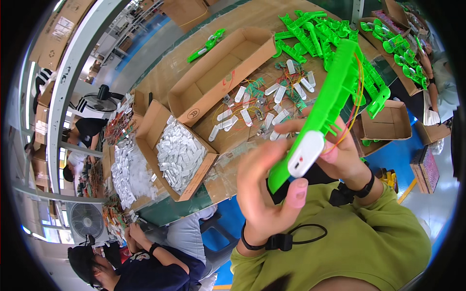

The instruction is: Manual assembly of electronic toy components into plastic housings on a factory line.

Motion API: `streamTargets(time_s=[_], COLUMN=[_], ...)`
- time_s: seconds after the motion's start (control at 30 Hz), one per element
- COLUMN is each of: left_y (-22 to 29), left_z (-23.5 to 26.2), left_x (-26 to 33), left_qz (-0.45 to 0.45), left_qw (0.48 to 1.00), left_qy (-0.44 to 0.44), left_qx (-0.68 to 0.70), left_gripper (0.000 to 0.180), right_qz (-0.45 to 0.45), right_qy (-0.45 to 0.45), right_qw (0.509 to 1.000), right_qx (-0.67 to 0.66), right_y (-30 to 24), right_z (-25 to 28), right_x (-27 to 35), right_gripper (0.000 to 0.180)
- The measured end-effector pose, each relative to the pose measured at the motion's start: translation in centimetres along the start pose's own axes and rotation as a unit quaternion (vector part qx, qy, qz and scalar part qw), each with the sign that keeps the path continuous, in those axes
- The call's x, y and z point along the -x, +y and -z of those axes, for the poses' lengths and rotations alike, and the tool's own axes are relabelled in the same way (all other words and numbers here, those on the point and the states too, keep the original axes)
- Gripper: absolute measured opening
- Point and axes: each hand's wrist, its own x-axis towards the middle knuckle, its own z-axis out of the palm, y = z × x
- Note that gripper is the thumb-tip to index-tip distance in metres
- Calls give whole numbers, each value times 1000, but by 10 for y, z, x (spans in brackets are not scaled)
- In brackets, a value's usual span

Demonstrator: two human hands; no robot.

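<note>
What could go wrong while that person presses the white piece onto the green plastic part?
The thin wires loop loose beside the green plastic part, so they might snag or get pinched under the white piece. The left hand holds only the lower end, with the right hand behind, so the long part could twist or slip. It is held above the table, so a dropped piece could scatter.

A long cardboard-covered worktable [252, 19] stands on a blue floor [388, 160]; a white beam [73, 72] crosses overhead, daylight enters at left, and two fans [86, 220] stand nearby.
</note>
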Motion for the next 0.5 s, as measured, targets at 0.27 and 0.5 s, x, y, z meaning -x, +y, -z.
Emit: streamTargets(time_s=[0.27,0.5], left_y=[-1,4], left_z=[0,2], left_x=[10,6], left_qz=[-211,-234], left_qw=[968,954], left_qy=[-5,-40], left_qx=[-140,-182], left_gripper=[22,21], right_qz=[-27,-13], right_qy=[-88,-148], right_qw=[975,946], right_qx=[-204,-287], right_y=[9,14], right_z=[-1,2], right_x=[-3,-8], right_gripper=[62,64])
